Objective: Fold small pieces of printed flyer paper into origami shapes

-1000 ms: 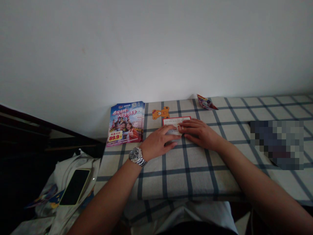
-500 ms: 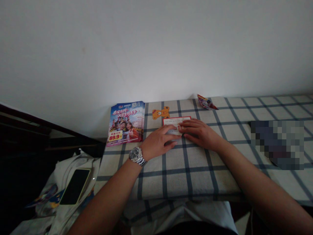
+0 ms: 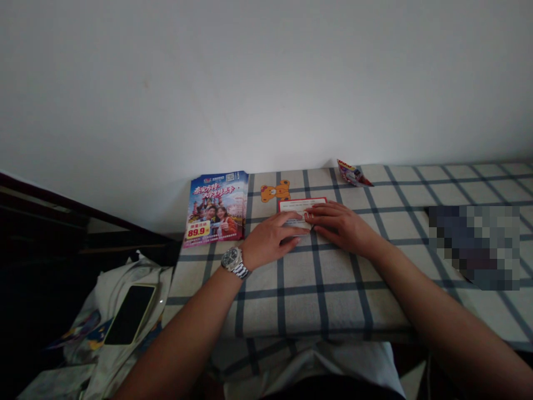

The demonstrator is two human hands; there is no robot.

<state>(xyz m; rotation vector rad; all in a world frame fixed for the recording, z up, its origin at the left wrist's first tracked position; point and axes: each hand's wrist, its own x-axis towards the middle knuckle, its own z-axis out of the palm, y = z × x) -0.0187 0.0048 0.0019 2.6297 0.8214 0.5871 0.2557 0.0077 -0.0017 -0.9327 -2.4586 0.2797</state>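
A folded paper sheet [image 3: 302,206], white with red edges and small print, lies on the checked tablecloth [image 3: 283,311]. My left hand [image 3: 270,240], a metal watch on its wrist, rests over the sheet's left part with fingers stretched out and thumb apart. From the other side, my right hand [image 3: 341,226] lays its extended fingers flat across the sheet's right part. The fingertips of both hands nearly meet at the middle. They cover much of the sheet, and its lower edge is partly hidden. Just behind it is a teddy bear picture [image 3: 275,190].
Left of my hands lies a stack of colourful flyers [image 3: 216,208]. A small folded printed paper piece [image 3: 353,173] stands near the wall [image 3: 266,83]. At the right is a blurred-out dark object [image 3: 466,244]. Below left, a phone [image 3: 130,314] rests on a white bag [image 3: 110,289].
Both hands stay on the folded sheet in almost the same pose. The whole view has shifted very slightly; nothing else has visibly moved.
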